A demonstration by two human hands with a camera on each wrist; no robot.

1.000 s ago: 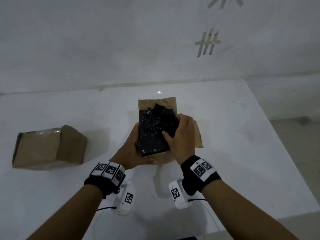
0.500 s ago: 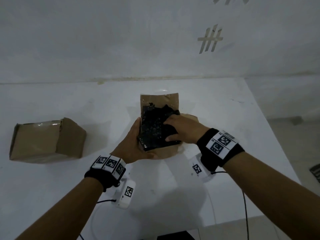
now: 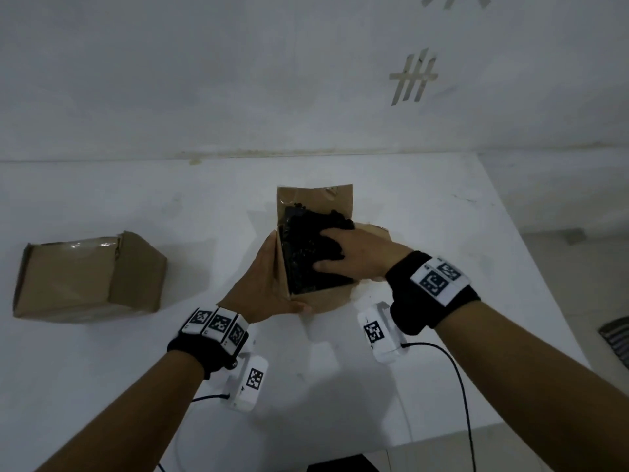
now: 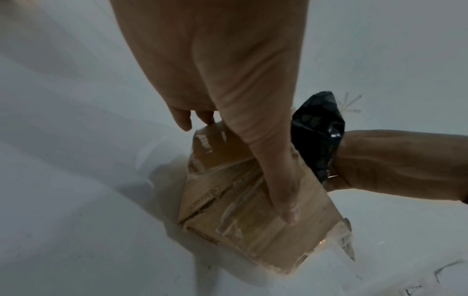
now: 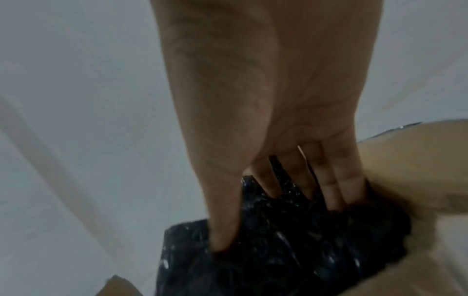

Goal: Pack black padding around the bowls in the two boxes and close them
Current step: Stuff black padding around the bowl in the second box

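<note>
The black padding [image 3: 315, 248] fills the open box [image 3: 318, 298], so whatever lies under it is hidden. The right hand [image 3: 360, 255] sinks its fingers [image 5: 336, 192] into the padding, tips out of sight. The closed box [image 3: 86, 277] conceals its contents. The right wrist view is blurred.

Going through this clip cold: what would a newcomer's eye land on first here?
First, the open cardboard box at the middle of the white table, stuffed with glossy black padding. The right hand presses its fingers into that padding, while the left hand braces the box's left wall. Next, a second box lying apart at the table's left, untouched.
</note>
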